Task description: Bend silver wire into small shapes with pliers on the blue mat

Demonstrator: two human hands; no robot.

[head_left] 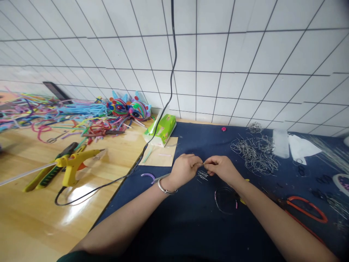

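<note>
My left hand (186,169) and my right hand (219,168) meet fingertip to fingertip over the dark blue cloth (188,218). Both are closed in a pinch, and whatever sits between the fingertips is too small to name. Just below them lies a little pile of short silvery wire pieces (202,175). A thin loop with pink bits (215,196) rests on the cloth beside my right wrist. Near my left wrist, which wears a silver bangle (163,188), is a purple curved piece (149,176).
Tangled wire (255,154) and orange-handled scissors (308,205) lie to the right. On the wooden table at left are a yellow glue gun (71,167), pliers (45,178) and colourful pipe cleaners (79,109). A black cord (172,72) hangs past a green tissue pack (165,129).
</note>
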